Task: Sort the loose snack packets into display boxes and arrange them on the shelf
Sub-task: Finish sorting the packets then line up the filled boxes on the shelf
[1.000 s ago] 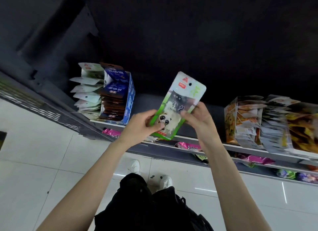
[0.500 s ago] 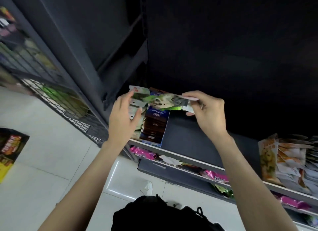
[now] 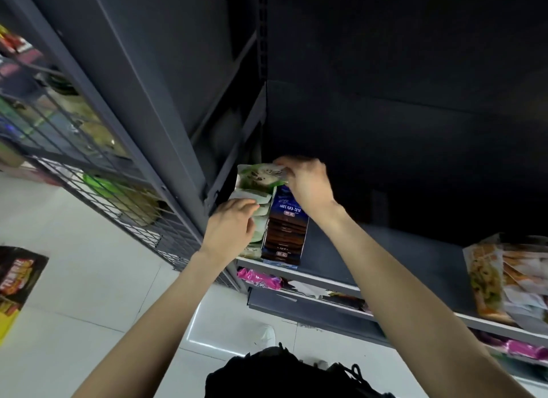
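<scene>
**Green packet held at the back of the row, top shelf, left end**

A green-and-white snack packet [image 3: 261, 175] is pinched at its upper right edge by the right hand [image 3: 305, 184], fingers curled over the edge. The packet is held at the far end of a row of pale packets [image 3: 255, 219] stacked upright at the left end of the shelf [image 3: 355, 249]. The left hand [image 3: 229, 230] is laid against the near packets of that row, fingers bent over their top edges; whether they are gripped or only steadied cannot be told.

Just right of the row, touching it, a blue display box [image 3: 286, 228] of dark brown packets is seen at the shelf's front edge. Well to the right, a second stack of orange-and-white packets [image 3: 504, 279] is noted on the same shelf. Pink packets [image 3: 258, 277] are seen on the shelf below. A wire-mesh rack [image 3: 89, 166] stands at left over a white tiled floor [image 3: 89, 279].
</scene>
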Demonstrator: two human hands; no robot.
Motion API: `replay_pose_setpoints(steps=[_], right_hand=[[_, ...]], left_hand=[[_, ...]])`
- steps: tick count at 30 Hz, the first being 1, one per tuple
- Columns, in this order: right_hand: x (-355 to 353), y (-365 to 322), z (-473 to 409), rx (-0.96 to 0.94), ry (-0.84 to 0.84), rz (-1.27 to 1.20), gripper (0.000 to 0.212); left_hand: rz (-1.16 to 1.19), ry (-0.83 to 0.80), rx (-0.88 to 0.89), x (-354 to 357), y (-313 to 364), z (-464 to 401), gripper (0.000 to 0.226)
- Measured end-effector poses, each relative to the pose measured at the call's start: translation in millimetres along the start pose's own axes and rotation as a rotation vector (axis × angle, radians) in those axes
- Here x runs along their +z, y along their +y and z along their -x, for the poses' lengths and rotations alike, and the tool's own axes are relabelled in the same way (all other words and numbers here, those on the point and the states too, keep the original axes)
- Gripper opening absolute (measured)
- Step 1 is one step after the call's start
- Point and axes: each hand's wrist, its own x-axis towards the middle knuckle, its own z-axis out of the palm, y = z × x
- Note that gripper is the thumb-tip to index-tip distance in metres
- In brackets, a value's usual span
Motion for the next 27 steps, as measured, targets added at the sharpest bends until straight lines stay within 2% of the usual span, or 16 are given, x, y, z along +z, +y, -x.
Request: replay_pose_setpoints(steps=[1, 4, 6, 9, 10, 14, 17, 20, 23, 27], right_hand=[[8.8, -3.5, -4.5, -0.065, -0.074, 0.113, 0.032], [22.6, -20.3, -16.4, -0.109, -0.451, 0.391, 0.044], [25.1, -23.2, -20.3, -0.102, -0.535, 0.466, 0.046], [28.1, -20.0, -16.9, -0.109, -0.351, 0.372, 0.046], [29.4, -17.8, -14.5, -0.112, -0.338, 0.323, 0.044], [41.3, -16.6, -9.6, -0.110, -0.530, 0.442, 0.036], [52.4, -20.4, -12.7, -0.128, -0.540, 0.545, 0.035], [58.8, -21.9, -16.2, -0.118, -0.542, 0.548, 0.037], [55.3, -16.5, -13.4, -0.029, -0.489, 0.439, 0.035], [33.4, -5.6, 8.3, 0.164, -0.356, 0.118, 0.036]], left_hand=[[-0.004, 0.003, 0.012, -0.1, -0.7, 0.1, 0.030], [-0.012, 0.000, 0.040, -1.0, -1.0, -1.6, 0.028], [-0.013, 0.005, 0.052, -2.0, -1.3, -2.7, 0.027], [-0.010, 0.013, 0.060, -3.8, -2.2, -3.3, 0.027], [-0.012, 0.015, 0.066, -4.0, -2.5, -3.0, 0.027], [-0.012, 0.021, 0.089, -5.1, -3.5, -1.3, 0.027], [-0.041, 0.024, 0.095, -5.9, -4.3, 0.5, 0.027], [-0.048, 0.034, 0.110, -5.8, -4.0, 1.8, 0.028], [-0.033, 0.055, 0.109, -6.9, -3.7, 2.6, 0.028], [0.074, 0.096, 0.094, -12.9, 0.5, 3.5, 0.021]])
